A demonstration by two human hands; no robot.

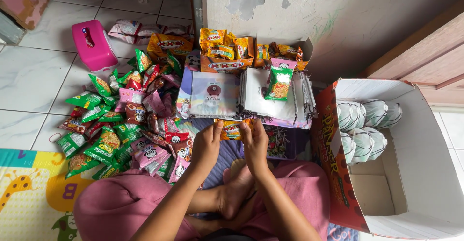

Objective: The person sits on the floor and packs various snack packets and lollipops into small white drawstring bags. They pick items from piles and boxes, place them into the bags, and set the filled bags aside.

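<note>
while the person sits cross-legged on the floor, both hands meet in front of the knees on a small orange snack packet (pixel 232 130). the left hand (pixel 207 144) pinches the packet's left edge, thumb and fingers pressed together on it, and the right hand (pixel 254 143) grips the right edge the same way, so the packet hangs between them just above the lap. directly beyond the packet lies a stack of flat white bags (pixel 215 96), with a green snack packet (pixel 279 82) resting on a second stack beside it. a heap of green, red and pink snack packets (pixel 125 125) spreads over the tiles to the left of the hands, near a pink plastic container (pixel 94 45). two open cartons of orange packets (pixel 227 52) stand against the wall. to the right, touching the person's knee, a large open cardboard box (pixel 415 173) holds white wrapped bundles (pixel 362 125) at its far end. a box of lollipops (pixel 280 142) sits just right of the right hand.
</note>
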